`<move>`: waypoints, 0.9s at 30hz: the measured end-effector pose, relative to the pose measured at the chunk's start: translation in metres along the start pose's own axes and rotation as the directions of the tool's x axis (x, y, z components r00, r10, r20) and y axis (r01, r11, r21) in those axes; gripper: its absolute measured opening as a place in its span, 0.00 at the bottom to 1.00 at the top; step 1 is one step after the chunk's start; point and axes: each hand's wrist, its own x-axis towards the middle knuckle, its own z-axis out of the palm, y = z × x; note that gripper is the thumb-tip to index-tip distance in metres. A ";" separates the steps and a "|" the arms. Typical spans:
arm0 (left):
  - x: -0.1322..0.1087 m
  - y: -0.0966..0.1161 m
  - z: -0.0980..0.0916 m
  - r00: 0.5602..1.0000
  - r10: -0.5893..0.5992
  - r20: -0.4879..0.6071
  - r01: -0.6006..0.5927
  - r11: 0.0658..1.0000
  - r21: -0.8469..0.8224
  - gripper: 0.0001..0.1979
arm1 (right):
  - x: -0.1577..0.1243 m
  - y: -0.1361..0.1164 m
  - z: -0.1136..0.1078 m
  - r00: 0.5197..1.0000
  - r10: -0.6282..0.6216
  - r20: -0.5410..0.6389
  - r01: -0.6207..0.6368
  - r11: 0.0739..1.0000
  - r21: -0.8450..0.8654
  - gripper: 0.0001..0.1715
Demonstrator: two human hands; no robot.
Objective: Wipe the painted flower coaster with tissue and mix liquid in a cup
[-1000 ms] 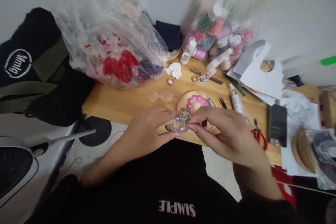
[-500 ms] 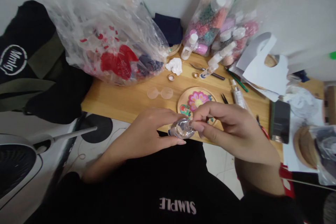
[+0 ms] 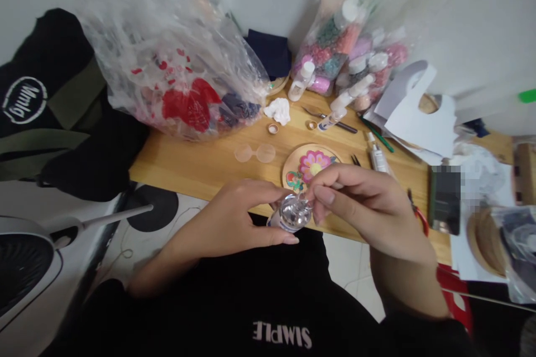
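My left hand (image 3: 234,217) is wrapped round a small clear plastic bottle (image 3: 292,216), held just in front of the wooden table's near edge. My right hand (image 3: 362,206) pinches at the bottle's top with thumb and forefinger; what sits between those fingertips is too small to make out. Just behind the hands lies a round wooden disc (image 3: 309,165) painted with a pink flower.
On the wooden table (image 3: 196,164) lie a clear double lid (image 3: 254,153), a crumpled tissue (image 3: 278,110), small caps, squeeze bottles (image 3: 340,106), a glue tube (image 3: 377,157), tweezers, red scissors (image 3: 420,218) and a phone (image 3: 444,199). Big plastic bags (image 3: 176,67) stand behind. A fan (image 3: 29,256) sits lower left.
Both hands with the bottle have dropped slightly towards me, off the disc. The bottle now tilts its mouth more towards the camera, and more of the painted flower shows.
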 end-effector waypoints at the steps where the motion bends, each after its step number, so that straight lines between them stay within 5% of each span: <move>1: 0.000 0.000 0.000 1.000 0.002 -0.003 -0.002 1.000 0.002 0.11 | 0.000 0.000 0.000 1.000 0.004 0.000 -0.004 1.000 0.008 0.08; 27: -0.002 -0.003 0.005 0.997 0.059 -0.042 -0.048 0.970 0.239 0.12 | 0.001 -0.009 -0.010 0.992 -0.049 0.113 0.087 0.931 -0.355 0.05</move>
